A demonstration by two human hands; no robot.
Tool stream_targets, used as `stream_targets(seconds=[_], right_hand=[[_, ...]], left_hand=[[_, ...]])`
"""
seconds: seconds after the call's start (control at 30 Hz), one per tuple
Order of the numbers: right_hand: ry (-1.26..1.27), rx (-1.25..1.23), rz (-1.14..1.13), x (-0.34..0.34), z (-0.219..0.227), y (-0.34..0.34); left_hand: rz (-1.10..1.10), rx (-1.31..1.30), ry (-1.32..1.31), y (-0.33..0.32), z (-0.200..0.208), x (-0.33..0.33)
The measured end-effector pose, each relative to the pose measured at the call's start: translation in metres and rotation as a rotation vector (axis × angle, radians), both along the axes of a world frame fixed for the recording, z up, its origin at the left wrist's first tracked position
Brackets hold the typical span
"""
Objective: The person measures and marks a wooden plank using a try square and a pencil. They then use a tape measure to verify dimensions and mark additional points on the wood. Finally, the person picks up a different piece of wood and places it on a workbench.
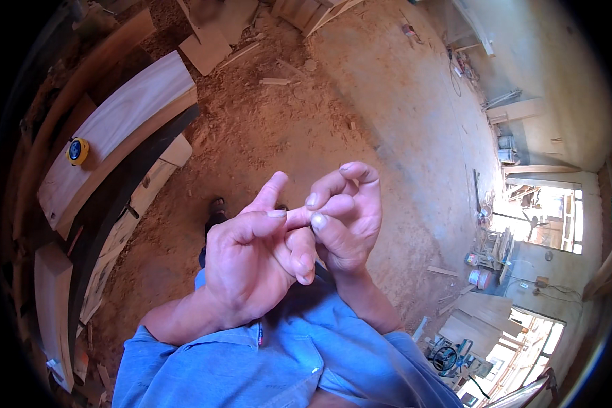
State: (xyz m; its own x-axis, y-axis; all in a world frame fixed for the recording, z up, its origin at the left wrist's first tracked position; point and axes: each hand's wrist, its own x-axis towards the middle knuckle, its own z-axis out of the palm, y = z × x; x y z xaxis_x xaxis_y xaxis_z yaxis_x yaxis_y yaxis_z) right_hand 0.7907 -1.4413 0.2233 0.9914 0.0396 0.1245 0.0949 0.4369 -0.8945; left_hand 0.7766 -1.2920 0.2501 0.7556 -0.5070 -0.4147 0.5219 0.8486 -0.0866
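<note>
My left hand (248,255) is held palm up in front of my blue shirt (279,360). Its fingers are spread, one pointing up and others bent toward the right, and no object shows in it. Against it, my right hand (350,221) pinches one of the left hand's fingers between thumb and fingertips. Anything tiny caught in that pinch is too small to make out. Off to the left, apart from both hands, a yellow tape measure (77,151) lies on a thick pale wooden board (126,115).
More timber (53,292) is stacked along the left. Wood shavings (265,115) cover the floor, with loose offcuts (275,81) among them. On the right are a wall, bright windows (544,211), a white-and-pink bucket (479,278) and a machine with a wheel (449,357).
</note>
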Motion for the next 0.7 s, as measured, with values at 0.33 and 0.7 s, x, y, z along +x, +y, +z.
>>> stream_targets(seconds=[0.33, 0.7], right_hand=[[0.043, 0.02, 0.021, -0.002, 0.008, 0.001], [0.006, 0.068, 0.088, 0.002, 0.002, -0.003]], left_hand=[[0.033, 0.044, -0.052, -0.001, 0.005, 0.0], [0.04, -0.071, -0.066, 0.0, -0.008, 0.002]])
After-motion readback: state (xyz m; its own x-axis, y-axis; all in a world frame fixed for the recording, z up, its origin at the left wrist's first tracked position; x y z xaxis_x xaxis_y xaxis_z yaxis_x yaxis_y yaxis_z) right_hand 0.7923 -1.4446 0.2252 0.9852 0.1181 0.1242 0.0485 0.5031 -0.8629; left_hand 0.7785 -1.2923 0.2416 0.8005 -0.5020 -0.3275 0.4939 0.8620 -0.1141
